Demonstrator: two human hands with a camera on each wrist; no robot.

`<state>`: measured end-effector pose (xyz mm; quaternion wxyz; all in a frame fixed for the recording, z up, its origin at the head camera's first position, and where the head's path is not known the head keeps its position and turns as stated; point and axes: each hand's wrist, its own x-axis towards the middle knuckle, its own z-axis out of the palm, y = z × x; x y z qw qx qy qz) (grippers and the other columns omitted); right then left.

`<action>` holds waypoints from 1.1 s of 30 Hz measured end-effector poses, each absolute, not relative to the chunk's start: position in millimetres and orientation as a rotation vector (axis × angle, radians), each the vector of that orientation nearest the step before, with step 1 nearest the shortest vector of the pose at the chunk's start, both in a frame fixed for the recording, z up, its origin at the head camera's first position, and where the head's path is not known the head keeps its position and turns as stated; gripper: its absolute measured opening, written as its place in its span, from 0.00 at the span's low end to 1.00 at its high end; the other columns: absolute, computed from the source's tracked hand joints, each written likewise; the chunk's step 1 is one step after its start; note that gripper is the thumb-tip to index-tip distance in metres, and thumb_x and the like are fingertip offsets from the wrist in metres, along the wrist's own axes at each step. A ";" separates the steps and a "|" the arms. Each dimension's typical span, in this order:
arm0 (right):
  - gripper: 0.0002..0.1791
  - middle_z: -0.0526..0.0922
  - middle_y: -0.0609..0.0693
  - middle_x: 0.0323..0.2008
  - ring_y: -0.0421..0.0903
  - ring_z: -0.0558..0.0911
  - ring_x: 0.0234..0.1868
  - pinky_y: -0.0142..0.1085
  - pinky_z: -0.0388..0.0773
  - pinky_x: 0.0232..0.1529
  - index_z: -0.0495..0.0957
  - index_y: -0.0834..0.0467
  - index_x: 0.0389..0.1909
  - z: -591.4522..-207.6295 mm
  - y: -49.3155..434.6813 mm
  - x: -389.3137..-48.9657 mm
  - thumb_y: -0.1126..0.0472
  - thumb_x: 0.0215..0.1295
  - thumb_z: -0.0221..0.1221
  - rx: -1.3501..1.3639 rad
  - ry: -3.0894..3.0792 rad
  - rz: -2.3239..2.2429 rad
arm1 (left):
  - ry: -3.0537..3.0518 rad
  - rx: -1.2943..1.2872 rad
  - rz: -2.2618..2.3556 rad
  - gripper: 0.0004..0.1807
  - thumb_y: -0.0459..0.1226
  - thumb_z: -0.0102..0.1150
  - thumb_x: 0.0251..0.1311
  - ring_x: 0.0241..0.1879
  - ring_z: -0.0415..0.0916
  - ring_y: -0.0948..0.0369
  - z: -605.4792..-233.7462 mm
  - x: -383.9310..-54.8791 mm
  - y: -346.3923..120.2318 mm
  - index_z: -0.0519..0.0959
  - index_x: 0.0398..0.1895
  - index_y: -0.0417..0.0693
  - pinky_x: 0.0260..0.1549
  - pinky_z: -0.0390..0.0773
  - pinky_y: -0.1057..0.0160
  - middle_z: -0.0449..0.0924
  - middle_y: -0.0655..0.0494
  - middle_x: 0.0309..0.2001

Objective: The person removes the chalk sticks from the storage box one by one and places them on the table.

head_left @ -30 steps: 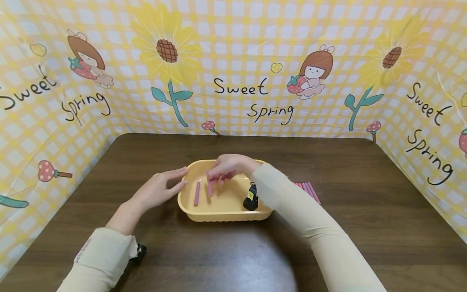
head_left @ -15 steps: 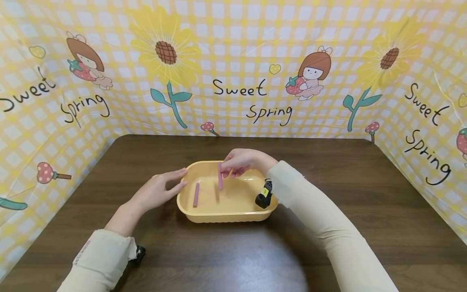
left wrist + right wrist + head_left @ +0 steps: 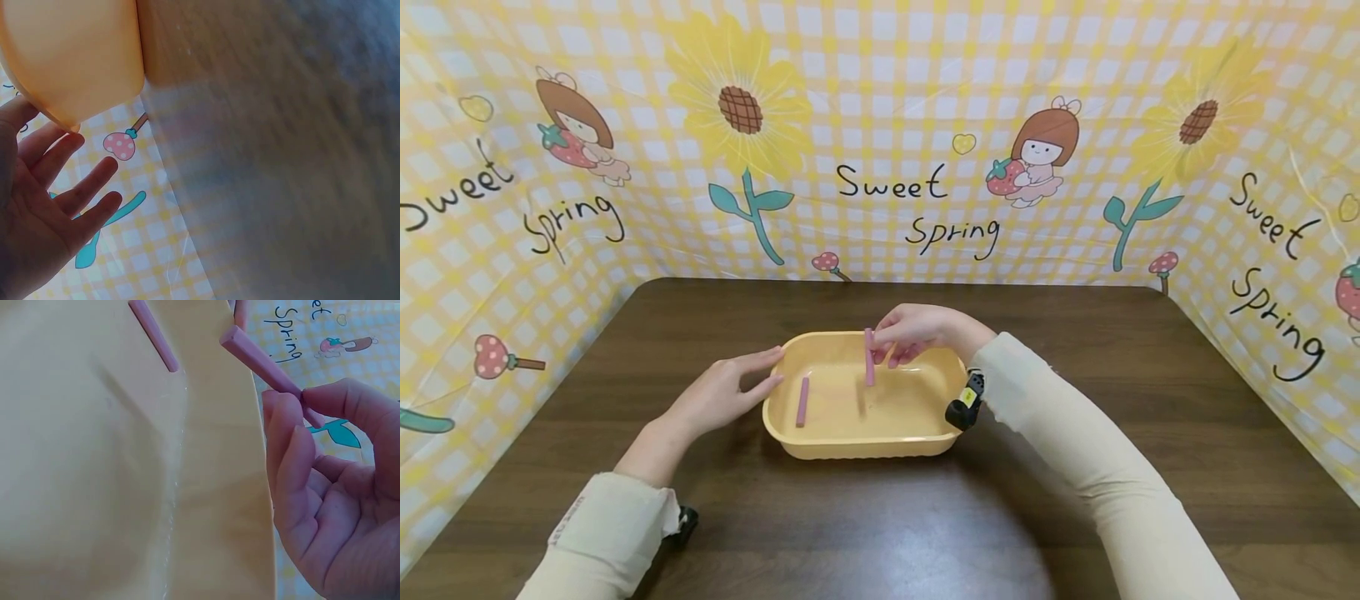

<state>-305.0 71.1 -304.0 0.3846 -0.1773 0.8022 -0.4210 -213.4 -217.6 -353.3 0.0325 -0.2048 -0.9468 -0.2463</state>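
Thumb and fingertips of my right hand (image 3: 910, 337) pinch a pinkish-purple stick (image 3: 870, 357) near one end, above the back half of a yellow plastic tray (image 3: 865, 448). In the right wrist view this held stick (image 3: 265, 362) points away at a slant, apart from the tray floor. A second stick (image 3: 802, 402) of like colour lies on the floor at the tray's left side. My left hand (image 3: 718, 392) touches the left rim, thumb and fingers spread and relaxed. From the left wrist view, its fingers (image 3: 94, 187) meet the tray's edge (image 3: 75, 127).
The tray stands on a dark wooden table (image 3: 775, 517). A yellow checked cloth (image 3: 880, 100) with printed flowers rises behind and at both sides. A black wrist camera (image 3: 966, 402) on my right arm overlaps the tray's right rim.
My right hand has moved right with the pinched stick. Several sticks seen right of the tray earlier are now hidden behind my right sleeve. My left hand stays put.
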 end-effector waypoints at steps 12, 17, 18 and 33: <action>0.12 0.84 0.50 0.34 0.39 0.81 0.25 0.28 0.77 0.30 0.72 0.64 0.43 -299.3 91.8 -301.2 0.58 0.70 0.50 -0.458 2.024 -1.107 | -2.919 -0.623 -0.770 0.26 0.44 0.53 0.65 0.64 0.65 0.45 -353.2 -211.8 -218.0 0.68 0.64 0.44 0.61 0.66 0.43 0.67 0.47 0.65; 0.13 0.84 0.49 0.33 0.38 0.80 0.25 0.28 0.78 0.31 0.71 0.65 0.46 -297.9 102.2 -299.1 0.59 0.70 0.49 -0.452 2.035 -1.107 | -2.920 -0.623 -0.769 0.26 0.44 0.53 0.65 0.64 0.65 0.45 -353.5 -211.9 -218.3 0.68 0.64 0.44 0.61 0.66 0.43 0.67 0.47 0.65; 0.13 0.84 0.49 0.33 0.38 0.80 0.25 0.28 0.78 0.31 0.71 0.65 0.46 -297.7 104.4 -298.6 0.58 0.70 0.48 -0.452 2.035 -1.109 | -2.919 -0.625 -0.768 0.27 0.44 0.53 0.65 0.64 0.65 0.45 -353.5 -211.9 -218.2 0.68 0.64 0.44 0.61 0.66 0.43 0.67 0.47 0.65; 0.10 0.82 0.46 0.28 0.39 0.77 0.25 0.29 0.76 0.31 0.70 0.62 0.45 -301.4 146.0 -288.7 0.59 0.70 0.49 -0.457 2.050 -1.166 | -2.919 -0.622 -0.764 0.27 0.45 0.53 0.65 0.64 0.65 0.46 -353.2 -212.9 -217.8 0.68 0.64 0.43 0.61 0.66 0.43 0.67 0.47 0.65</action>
